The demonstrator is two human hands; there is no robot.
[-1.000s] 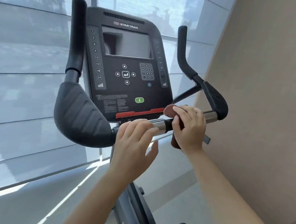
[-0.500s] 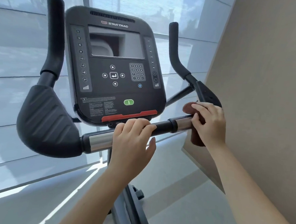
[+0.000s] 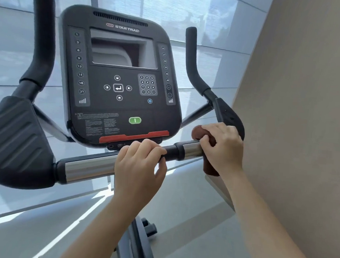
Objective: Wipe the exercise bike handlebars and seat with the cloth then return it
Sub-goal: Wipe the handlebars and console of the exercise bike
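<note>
One broad black left elbow pad (image 3: 17, 140) fills the left edge of the frame, ribbed on its face. The left upright grip (image 3: 43, 33) rises from it toward the upper left corner. From the pad's lower right end the handlebar (image 3: 88, 169) runs across the middle of the frame, climbing slightly to the right. It is chrome at first, then black, then chrome again.

Above the bar, at centre, stands the console (image 3: 118, 76). It has a dark screen, number keys, a green button (image 3: 135, 120) and a red strip along its lower edge. Pale window blinds (image 3: 13, 61) lie behind it.

Just below the console's lower edge the left hand (image 3: 139, 166) grips the handlebar. Its fingers are curled over the top of the black section and its thumb is tucked underneath. Under that forearm, at bottom centre, part of the bike frame (image 3: 135, 245) shows.

Right of centre, the brown cloth (image 3: 198, 132) is wrapped over the handlebar's right chrome section. One fold bulges above the bar and a tail hangs below it. The right hand (image 3: 223, 147) clutches the cloth round the bar, fingers bent tightly over it and knuckles up.

Just behind this hand sits the right elbow pad (image 3: 229, 116). The right upright grip (image 3: 191, 57) rises from it. A beige wall (image 3: 294, 115) takes up the right side of the frame.
</note>
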